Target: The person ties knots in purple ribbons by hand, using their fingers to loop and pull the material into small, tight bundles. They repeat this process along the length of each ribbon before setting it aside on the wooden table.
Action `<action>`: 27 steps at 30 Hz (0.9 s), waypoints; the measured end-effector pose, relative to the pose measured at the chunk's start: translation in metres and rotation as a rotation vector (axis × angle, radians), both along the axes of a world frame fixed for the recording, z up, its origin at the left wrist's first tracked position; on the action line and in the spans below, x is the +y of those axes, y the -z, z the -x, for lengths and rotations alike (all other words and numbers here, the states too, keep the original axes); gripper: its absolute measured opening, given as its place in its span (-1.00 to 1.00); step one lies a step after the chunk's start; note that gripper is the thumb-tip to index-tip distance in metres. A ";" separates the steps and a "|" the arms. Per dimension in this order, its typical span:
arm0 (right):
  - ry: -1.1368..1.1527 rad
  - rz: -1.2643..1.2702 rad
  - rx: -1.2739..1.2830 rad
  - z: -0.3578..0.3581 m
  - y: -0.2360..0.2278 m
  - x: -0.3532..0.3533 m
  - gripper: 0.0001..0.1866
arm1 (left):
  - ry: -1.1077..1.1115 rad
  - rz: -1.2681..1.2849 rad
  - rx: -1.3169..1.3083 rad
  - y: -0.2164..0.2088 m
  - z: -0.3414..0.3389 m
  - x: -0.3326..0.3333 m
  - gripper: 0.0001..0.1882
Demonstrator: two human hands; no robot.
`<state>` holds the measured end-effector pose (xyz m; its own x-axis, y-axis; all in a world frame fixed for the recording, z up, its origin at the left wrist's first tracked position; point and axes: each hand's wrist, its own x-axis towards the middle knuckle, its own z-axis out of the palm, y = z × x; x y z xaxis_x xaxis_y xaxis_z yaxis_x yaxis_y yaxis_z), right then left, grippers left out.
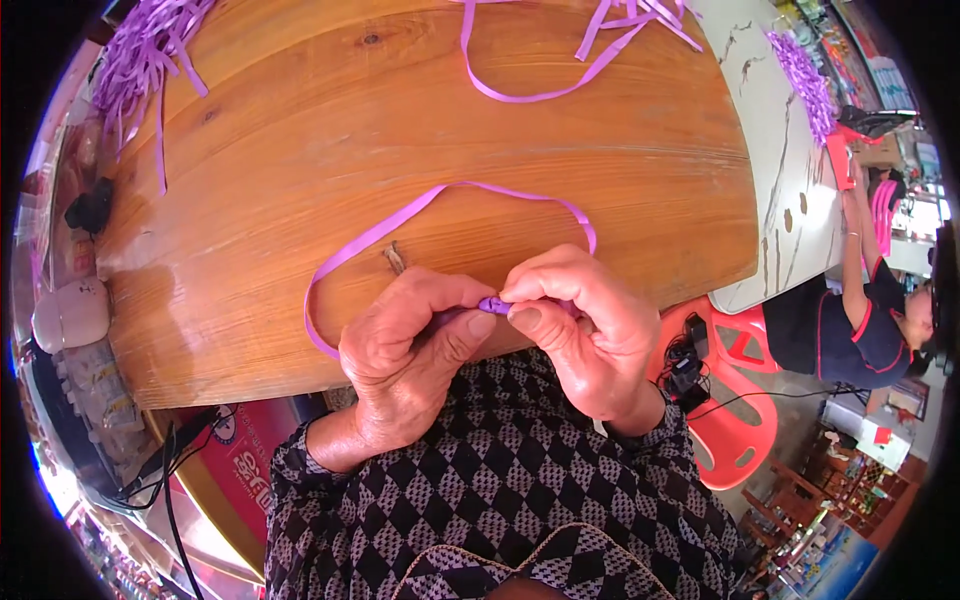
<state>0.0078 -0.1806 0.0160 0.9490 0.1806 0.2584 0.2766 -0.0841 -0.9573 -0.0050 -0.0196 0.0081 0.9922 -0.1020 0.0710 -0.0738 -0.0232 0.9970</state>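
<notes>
A purple ribbon (pixel 375 232) lies in a wide loop on the wooden table (pixel 420 130), and both its sides run back to my hands. Near the table's front edge, my left hand (pixel 405 355) pinches the ribbon between thumb and index finger. My right hand (pixel 590 335) pinches it close beside, fingertips almost touching the left ones. Between the two pinches shows a small folded or knotted bit of ribbon (pixel 494 305); how it is tied I cannot make out. The ribbon's ends are hidden by my fingers.
Bundles of purple strips (pixel 150 50) hang over the far left corner, and another ribbon (pixel 530 98) curves at the far edge. On the right stand a white marbled table (pixel 785 190) and a red plastic chair (pixel 735 430). A person in dark clothes (pixel 860 330) works beyond.
</notes>
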 end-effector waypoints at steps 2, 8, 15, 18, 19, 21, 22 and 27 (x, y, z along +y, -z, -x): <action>-0.004 0.072 -0.071 -0.001 -0.002 0.001 -0.87 | 0.012 -0.083 -0.123 0.001 -0.001 0.001 -0.86; 0.054 0.117 -0.096 0.001 -0.003 0.003 -0.86 | 0.013 -0.129 -0.095 -0.003 -0.003 0.001 -0.87; 0.055 0.212 -0.310 -0.003 0.002 -0.001 -0.84 | 0.033 0.055 0.008 0.002 0.001 -0.001 -0.89; 0.037 0.213 -0.356 -0.004 0.004 -0.002 -0.83 | 0.007 0.033 -0.042 0.006 0.002 -0.001 -0.89; 0.024 0.225 -0.394 -0.004 0.004 -0.002 -0.82 | -0.009 0.011 -0.098 0.007 0.001 -0.001 -0.89; 0.024 0.211 -0.382 -0.003 0.003 -0.001 -0.82 | -0.007 0.004 -0.082 0.007 0.002 -0.001 -0.89; 0.023 0.197 -0.370 -0.003 0.003 -0.001 -0.81 | -0.006 -0.003 -0.067 0.006 0.003 -0.001 -0.89; -0.024 0.105 -0.230 -0.002 -0.001 -0.003 -0.80 | -0.013 -0.121 -0.131 -0.001 0.002 0.001 -0.87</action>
